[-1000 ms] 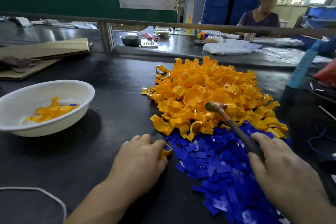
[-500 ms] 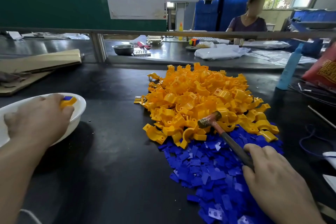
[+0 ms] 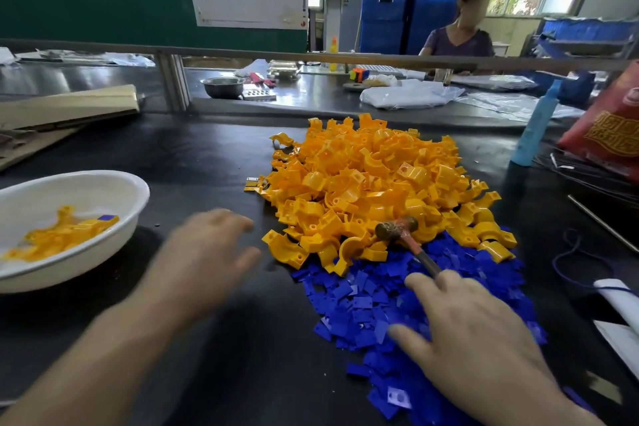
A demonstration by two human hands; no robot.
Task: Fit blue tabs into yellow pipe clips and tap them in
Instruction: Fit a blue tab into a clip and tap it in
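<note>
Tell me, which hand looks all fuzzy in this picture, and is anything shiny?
Head view: the left hand is smeary, likely from moving fast; head view again: the right hand, gripping the hammer, is sharper; the yellow clips look crisp; the far table shows bright window glare.

Left hand (image 3: 204, 252) open, spread; right hand (image 3: 473, 328) around hammer (image 3: 397, 229)
</note>
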